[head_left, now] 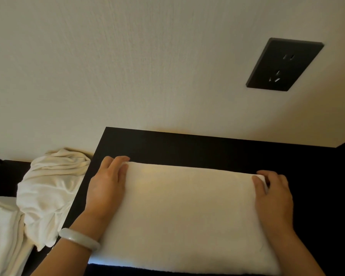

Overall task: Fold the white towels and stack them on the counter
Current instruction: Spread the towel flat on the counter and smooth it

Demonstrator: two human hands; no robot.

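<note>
A white towel [187,212] lies folded flat as a wide rectangle on the black counter [187,148]. My left hand [106,186] rests on its left end, fingers pinching the far left corner. My right hand [273,198] grips the far right corner, thumb on top of the cloth. A crumpled heap of white towels [50,188] sits left of the counter, partly draped over its left edge.
A cream wall rises right behind the counter, with a black power socket [283,64] at upper right. More white cloth [2,236] lies at the lower left. A dark lower surface [10,174] runs behind the heap. A pale bangle [78,238] circles my left wrist.
</note>
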